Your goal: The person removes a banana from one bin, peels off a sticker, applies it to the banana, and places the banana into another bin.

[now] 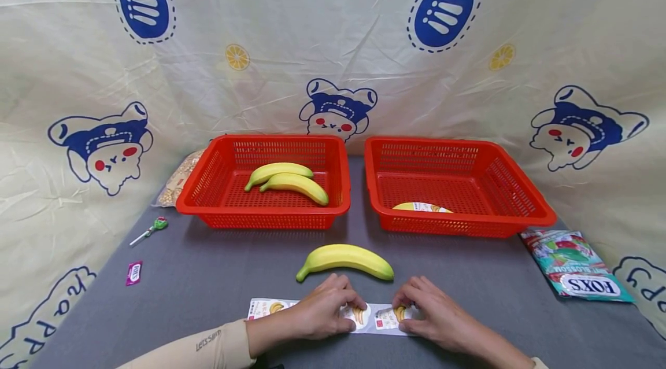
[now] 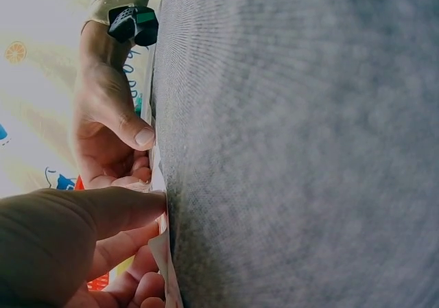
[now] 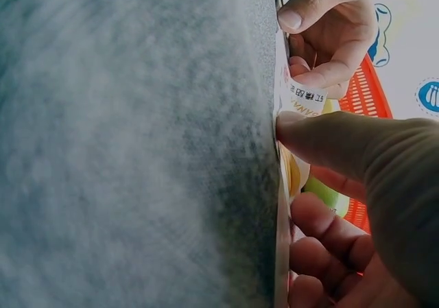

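A strip of banana stickers (image 1: 387, 332) lies on the grey table in front of me, printed with small banana pictures. My left hand (image 1: 328, 308) holds this strip near its middle, thumb at the near edge and fingers over the far one. At the strip's right end, my right hand (image 1: 437, 314) pinches a white banana sticker (image 1: 385, 318). The sticker's printed edge (image 3: 309, 97) stands up from the backing in the right wrist view. Just beyond both hands lies a yellow banana (image 1: 346, 259), its stem to the left.
The left red basket (image 1: 270, 220) contains two bananas (image 1: 291, 181). In the right red basket (image 1: 458, 227), a banana with a label (image 1: 422, 207) shows over the rim. A lollipop (image 1: 151, 230) and a pink packet (image 1: 133, 273) lie left; a FOX'S bag (image 1: 577, 268) lies right.
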A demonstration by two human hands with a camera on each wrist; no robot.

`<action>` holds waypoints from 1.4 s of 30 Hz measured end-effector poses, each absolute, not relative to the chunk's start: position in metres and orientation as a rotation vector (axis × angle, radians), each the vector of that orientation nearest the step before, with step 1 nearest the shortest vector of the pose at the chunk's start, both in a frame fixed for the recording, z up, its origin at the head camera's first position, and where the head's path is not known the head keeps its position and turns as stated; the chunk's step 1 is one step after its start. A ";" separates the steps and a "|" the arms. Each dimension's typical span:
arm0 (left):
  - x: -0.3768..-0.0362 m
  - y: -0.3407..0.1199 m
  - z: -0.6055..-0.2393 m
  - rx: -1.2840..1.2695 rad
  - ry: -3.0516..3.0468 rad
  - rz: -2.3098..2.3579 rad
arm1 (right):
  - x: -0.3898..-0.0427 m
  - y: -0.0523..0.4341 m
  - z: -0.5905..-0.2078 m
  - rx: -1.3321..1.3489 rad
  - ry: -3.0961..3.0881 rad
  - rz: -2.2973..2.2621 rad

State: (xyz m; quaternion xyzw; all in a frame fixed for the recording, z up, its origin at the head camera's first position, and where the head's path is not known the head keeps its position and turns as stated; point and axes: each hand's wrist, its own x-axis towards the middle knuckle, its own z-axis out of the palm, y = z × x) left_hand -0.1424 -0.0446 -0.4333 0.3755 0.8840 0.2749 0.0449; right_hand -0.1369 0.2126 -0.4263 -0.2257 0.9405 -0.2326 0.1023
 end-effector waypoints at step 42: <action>-0.143 -0.045 -0.433 1.110 2.709 0.809 | -0.133 0.213 -0.427 -0.752 2.841 -0.785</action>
